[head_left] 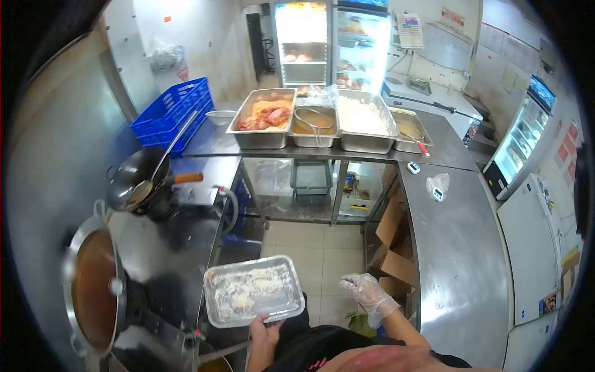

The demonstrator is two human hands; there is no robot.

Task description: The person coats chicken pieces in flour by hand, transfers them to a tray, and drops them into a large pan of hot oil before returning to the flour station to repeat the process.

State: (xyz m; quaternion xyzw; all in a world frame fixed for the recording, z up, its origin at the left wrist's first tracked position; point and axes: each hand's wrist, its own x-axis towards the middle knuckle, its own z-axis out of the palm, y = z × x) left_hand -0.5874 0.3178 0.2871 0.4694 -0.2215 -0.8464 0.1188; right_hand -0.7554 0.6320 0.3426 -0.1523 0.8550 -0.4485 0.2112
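Observation:
A shallow metal tray [254,290], dusted with white flour-like powder and crumbs, is held at its near edge by my left hand [265,335]. The thumb lies on the rim and the other fingers are hidden under the tray. To the right, my right hand [369,296] wears a clear plastic glove. It is in the air over the floor, fingers loosely bent and slightly apart, with nothing visible in them. The tray is tilted a little and hangs between the stove counter and my body.
On the left are a large pot of brownish oil [94,291], a wok [139,180] with a ladle, and a blue crate [173,111]. Ahead, a steel counter bears pans of raw meat [266,118], liquid and white powder [365,118]. Two small timers [437,194] lie on the right counter.

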